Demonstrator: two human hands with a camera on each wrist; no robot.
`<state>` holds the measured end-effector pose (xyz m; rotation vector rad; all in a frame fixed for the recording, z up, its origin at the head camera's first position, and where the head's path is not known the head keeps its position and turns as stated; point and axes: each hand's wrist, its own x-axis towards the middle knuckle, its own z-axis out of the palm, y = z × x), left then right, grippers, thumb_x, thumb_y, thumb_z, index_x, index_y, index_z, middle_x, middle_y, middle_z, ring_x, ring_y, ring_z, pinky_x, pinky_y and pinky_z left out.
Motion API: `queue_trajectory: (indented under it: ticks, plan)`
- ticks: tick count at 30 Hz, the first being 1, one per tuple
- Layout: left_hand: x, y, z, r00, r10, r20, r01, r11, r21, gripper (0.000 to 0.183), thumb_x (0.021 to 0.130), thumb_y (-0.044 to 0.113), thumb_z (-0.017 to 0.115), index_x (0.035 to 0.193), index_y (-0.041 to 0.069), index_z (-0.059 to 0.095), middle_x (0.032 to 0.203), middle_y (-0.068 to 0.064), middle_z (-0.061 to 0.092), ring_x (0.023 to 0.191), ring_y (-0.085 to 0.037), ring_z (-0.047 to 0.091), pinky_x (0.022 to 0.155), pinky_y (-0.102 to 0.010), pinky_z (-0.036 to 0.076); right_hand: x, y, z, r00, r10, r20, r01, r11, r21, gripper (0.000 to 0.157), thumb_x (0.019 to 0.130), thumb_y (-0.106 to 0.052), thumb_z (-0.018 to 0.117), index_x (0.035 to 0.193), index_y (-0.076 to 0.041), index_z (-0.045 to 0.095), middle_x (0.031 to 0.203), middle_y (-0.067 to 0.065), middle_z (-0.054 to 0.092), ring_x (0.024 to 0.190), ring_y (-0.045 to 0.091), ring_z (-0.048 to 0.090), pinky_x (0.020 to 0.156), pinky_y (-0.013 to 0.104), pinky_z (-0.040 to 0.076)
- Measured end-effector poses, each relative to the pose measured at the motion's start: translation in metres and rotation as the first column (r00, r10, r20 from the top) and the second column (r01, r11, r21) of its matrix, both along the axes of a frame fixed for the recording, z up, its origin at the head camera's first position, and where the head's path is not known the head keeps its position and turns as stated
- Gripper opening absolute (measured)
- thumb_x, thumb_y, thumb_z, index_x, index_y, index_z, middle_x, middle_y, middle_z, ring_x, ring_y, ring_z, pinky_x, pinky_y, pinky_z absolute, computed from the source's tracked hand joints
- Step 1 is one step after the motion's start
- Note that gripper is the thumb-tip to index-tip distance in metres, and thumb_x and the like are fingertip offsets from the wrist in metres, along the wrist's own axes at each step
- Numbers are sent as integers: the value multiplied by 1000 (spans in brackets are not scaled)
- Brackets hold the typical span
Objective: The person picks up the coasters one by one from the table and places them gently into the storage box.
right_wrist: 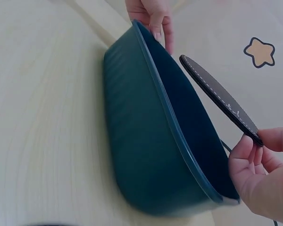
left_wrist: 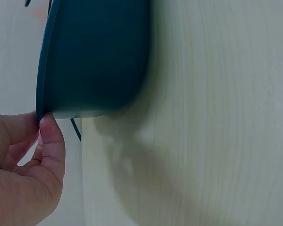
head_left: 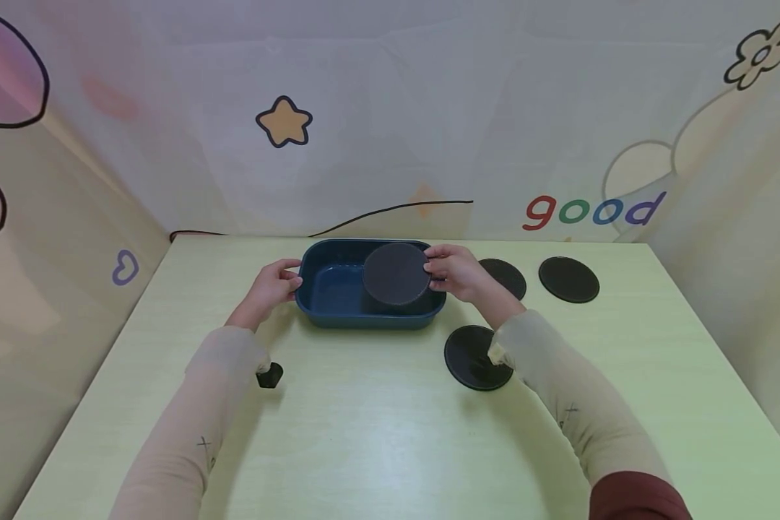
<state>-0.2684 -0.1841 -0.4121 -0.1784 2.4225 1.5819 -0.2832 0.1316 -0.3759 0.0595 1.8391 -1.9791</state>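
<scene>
A dark blue-green rectangular basin (head_left: 338, 321) stands near the far edge of the table. My left hand (head_left: 274, 287) pinches its left rim between thumb and fingers, seen close in the left wrist view, where the basin's wall (left_wrist: 94, 56) fills the top. Over the basin's right half, my right hand (head_left: 458, 274) pinches a round black coaster (head_left: 396, 274) by its edge. White stitching runs round this coaster (right_wrist: 221, 96) in the right wrist view, where it is tilted above the basin's opening.
Three more black coasters lie on the table to the right: one (head_left: 503, 278) partly behind my right hand, one (head_left: 568, 279) farther right, one (head_left: 471, 361) partly under the right sleeve. A small black object (head_left: 270, 375) shows beside the left sleeve. A printed cloth backdrop (head_left: 390, 144) rises behind the table.
</scene>
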Motion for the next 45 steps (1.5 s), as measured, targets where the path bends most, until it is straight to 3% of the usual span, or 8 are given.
queue_trajectory:
  ticks: [10,21,27,34,38,45]
  plan:
    - [4,1,6,1000,-1,3,1,1000,2,43,91,4,43,134,3,34,101,-12,46,73,-11,48,64,-16,47,-10,-30,-13,999,-26,31,26,1000,-15,15,84,5,50,94,-6,49,71,0,53,55,10,51,50,22,44]
    - [1,-1,0,999,5,-36,-3,999,41,41,89,7,48,130,5,41,96,-12,48,74,-17,50,72,-27,50,-18,-62,-34,993,-88,76,87,996,7,16,83,4,53,97,-5,52,75,3,54,55,12,51,49,23,44]
    - [1,3,3,1000,6,-7,-6,1000,-21,43,91,5,44,133,5,36,103,-13,45,78,-15,47,66,-18,47,-21,-74,-44,989,-114,98,112,993,21,18,82,5,54,99,-3,53,71,3,53,56,13,51,49,23,44]
    - [2,4,5,1000,10,-13,-10,1000,-6,43,91,4,45,133,5,37,101,-12,46,71,-11,47,62,-16,46,-24,-84,-50,984,-132,122,131,991,14,26,82,6,53,108,2,54,80,7,54,62,14,52,52,23,49]
    - [2,4,4,999,-1,-33,0,1000,-19,43,91,4,45,132,2,37,101,-14,47,70,-11,48,62,-17,46,-22,-83,-49,987,-102,123,94,993,70,29,83,6,52,112,3,54,92,11,55,66,14,54,57,25,51]
    - [2,1,2,1000,8,-26,-8,1000,-27,42,91,5,44,132,3,37,101,-14,46,72,-13,48,63,-16,46,-17,-69,-35,997,23,77,-37,983,181,34,85,3,50,120,2,49,109,18,53,76,15,55,76,36,51]
